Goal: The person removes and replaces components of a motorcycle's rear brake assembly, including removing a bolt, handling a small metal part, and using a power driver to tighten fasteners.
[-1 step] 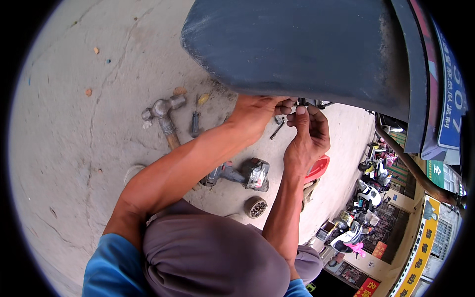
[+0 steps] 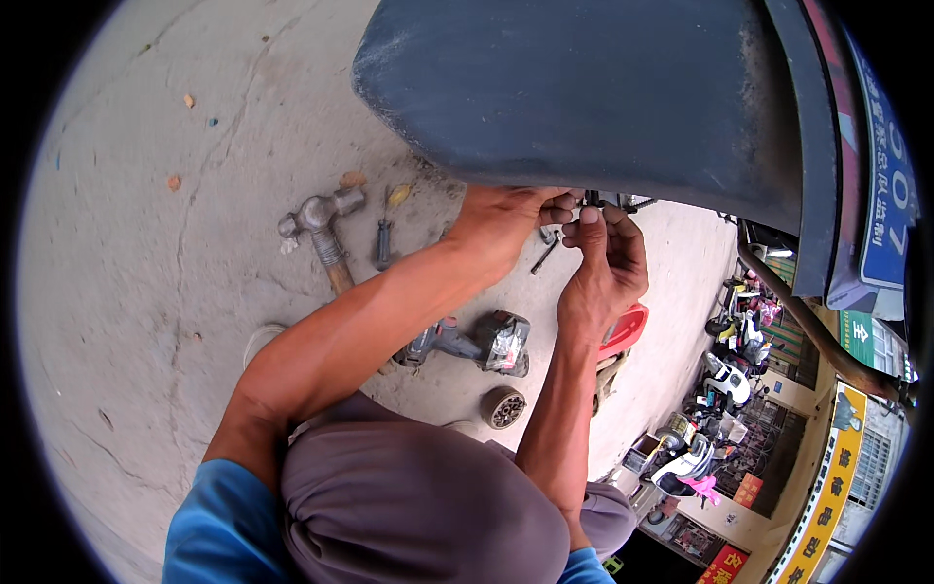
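Note:
A large dark grey vehicle panel (image 2: 584, 97), like a mudguard, overhangs my hands. At its lower edge my left hand (image 2: 520, 209) has its fingers curled, partly hidden behind the panel. Facing it, my right hand (image 2: 608, 263) pinches thumb against fingers. Between the fingertips sits a small dark part (image 2: 592, 200), too small to name, with a dark threaded-looking rod beside it. On the ground just below the hands lies a short dark metal tool (image 2: 546, 255), its kind unclear.
A ball-peen hammer (image 2: 319, 216) and a screwdriver (image 2: 383, 243) lie left on the concrete. A cordless power tool (image 2: 452, 341), a round metal part (image 2: 502, 407) and a red tray (image 2: 628, 331) are nearer me. Right: a vehicle tube (image 2: 817, 336), a blue plate (image 2: 885, 185), parked scooters (image 2: 728, 378).

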`<state>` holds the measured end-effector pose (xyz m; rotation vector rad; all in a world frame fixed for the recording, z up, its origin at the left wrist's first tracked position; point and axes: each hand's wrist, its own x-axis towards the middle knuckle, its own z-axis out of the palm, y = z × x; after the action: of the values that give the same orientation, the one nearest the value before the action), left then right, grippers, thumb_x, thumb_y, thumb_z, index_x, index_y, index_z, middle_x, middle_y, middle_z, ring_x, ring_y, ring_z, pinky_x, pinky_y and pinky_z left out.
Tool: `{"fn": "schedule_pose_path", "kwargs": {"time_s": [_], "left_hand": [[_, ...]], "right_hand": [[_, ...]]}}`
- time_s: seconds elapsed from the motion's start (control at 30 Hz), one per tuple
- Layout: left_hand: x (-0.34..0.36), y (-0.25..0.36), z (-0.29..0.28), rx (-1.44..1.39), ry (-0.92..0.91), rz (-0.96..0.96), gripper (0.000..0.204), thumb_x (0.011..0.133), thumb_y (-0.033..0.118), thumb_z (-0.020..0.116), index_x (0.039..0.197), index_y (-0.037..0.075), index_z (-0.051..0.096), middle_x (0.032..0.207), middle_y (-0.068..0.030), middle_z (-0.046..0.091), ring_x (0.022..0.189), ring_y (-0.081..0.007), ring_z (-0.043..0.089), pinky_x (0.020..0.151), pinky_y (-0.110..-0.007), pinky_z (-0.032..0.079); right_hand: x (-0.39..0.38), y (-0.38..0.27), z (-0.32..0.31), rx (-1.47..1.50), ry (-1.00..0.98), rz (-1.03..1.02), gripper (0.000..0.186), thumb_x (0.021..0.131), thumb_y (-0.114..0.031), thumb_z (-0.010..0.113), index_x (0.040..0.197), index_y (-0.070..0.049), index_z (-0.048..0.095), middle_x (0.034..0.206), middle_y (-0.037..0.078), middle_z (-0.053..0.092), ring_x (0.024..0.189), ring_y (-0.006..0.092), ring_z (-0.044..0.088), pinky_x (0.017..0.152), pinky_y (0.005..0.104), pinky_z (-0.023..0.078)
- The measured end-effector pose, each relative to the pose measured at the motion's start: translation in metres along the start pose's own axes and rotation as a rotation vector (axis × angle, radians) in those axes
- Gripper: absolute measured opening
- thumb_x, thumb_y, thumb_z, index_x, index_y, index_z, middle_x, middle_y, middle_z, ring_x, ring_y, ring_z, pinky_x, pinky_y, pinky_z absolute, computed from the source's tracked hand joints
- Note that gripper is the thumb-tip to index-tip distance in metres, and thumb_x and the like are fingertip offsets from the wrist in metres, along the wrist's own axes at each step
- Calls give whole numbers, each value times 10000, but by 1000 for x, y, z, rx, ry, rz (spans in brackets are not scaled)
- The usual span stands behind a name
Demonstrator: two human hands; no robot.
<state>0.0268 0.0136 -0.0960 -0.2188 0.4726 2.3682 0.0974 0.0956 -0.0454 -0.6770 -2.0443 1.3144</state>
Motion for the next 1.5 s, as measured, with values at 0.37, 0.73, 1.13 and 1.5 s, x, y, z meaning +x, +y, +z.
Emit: {"fn": "schedule_pose_path", "kwargs": {"time_s": [0.37,0.73,1.13,1.5], "left_hand": [[3,5,15,-46,160,-99,134,882,59,758,974,41,664,895,-48,683,792,-153,651,726,-299,571],[9,8,7,40,111,-90,186,912,114,748,1047,22,659,972,-87,701,876,-192,682,794,-326,586],[6,12,6,79,93,-99,138,949,102,694,1058,23,662,1014,-101,691,922,-199,674,829,-314,577],[12,14,-1,81,114,-160,208,912,113,748,1077,32,652,986,-74,695,882,-198,670,746,-347,538]], "right_hand": [[4,-3,-2,100,-65,85,160,925,-49,726,1033,61,678,835,86,717,691,113,647,651,238,528],[16,2,-12,400,-143,375,198,907,-105,752,1014,53,700,817,94,719,647,125,648,593,232,516],[15,6,-14,482,-162,421,194,924,-94,723,1037,60,688,849,107,719,682,151,661,626,253,515],[13,-4,3,287,-118,214,145,928,-59,716,967,77,683,792,93,711,666,113,642,609,244,523]]}}
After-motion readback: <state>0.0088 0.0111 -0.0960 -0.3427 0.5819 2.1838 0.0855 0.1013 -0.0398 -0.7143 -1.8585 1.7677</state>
